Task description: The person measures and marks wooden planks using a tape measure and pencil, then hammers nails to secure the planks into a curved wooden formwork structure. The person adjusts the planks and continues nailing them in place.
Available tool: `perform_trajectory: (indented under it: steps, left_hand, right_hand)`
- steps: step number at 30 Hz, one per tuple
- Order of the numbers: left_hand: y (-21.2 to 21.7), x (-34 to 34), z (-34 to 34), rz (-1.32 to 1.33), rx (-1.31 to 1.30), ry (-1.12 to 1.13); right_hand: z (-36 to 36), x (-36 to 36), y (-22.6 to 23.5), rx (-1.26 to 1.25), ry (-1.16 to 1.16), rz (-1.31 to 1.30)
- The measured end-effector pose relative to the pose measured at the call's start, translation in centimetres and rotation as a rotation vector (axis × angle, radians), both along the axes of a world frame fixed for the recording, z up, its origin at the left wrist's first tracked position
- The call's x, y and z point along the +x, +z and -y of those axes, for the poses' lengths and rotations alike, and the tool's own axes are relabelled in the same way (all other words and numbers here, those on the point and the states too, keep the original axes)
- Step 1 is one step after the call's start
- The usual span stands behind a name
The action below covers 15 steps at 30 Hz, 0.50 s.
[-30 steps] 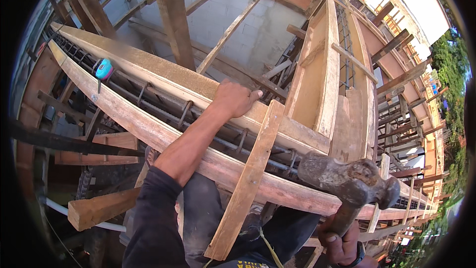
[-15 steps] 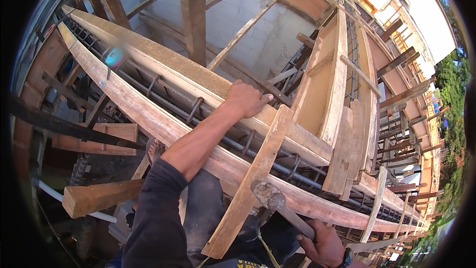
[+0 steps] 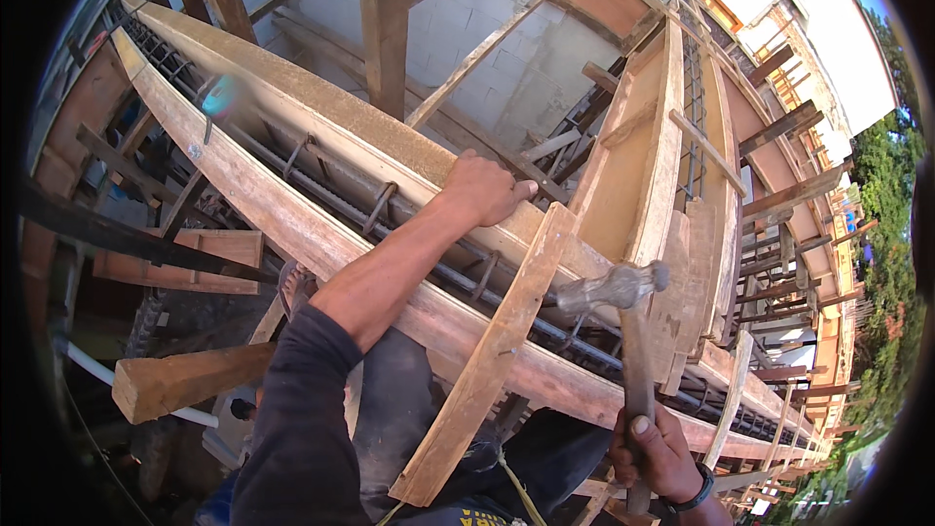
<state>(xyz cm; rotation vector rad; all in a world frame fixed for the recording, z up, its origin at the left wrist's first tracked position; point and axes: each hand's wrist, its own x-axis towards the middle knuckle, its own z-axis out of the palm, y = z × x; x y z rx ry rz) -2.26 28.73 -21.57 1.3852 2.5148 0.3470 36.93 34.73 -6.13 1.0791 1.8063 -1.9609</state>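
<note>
My left hand (image 3: 482,193) rests over the top edge of the far formwork board (image 3: 321,107), its fingers curled down the far side and mostly hidden. In my right hand (image 3: 662,453) is a hammer (image 3: 636,360), gripped by its handle, with the worn metal head raised. A short wooden cleat (image 3: 497,351) lies slantwise across the form, between my two hands, and bridges the far board and the near formwork board (image 3: 273,200). Steel rebar with stirrups (image 3: 385,219) runs in the trough between the boards. The hammer head appears above the form, right of the cleat, apart from it.
A thick upright post (image 3: 385,29) stands beyond the far board. Another form (image 3: 623,175) joins from the upper right. A squared timber (image 3: 185,385) juts out at lower left. A blurred turquoise object (image 3: 220,95) is at the form's left part. Props and braces crowd the right.
My right hand has lifted the hammer up and to the right, from beside the cleat's lower part to above the form. The left hand keeps its place on the board.
</note>
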Motion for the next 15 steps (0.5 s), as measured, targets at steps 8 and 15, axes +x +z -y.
perform_trajectory:
  steps: [8, 15]
  left_hand:
    - [0.1, 0.1, 0.1, -0.022, 0.036, -0.001]
    - [-0.1, 0.1, 0.0, -0.04, 0.041, -0.013]
  right_hand:
    - [0.0, -0.3, 3.5, 0.37, 0.088, -0.149]
    - [1.7, -0.9, 2.9, 0.644, 0.446, -0.076]
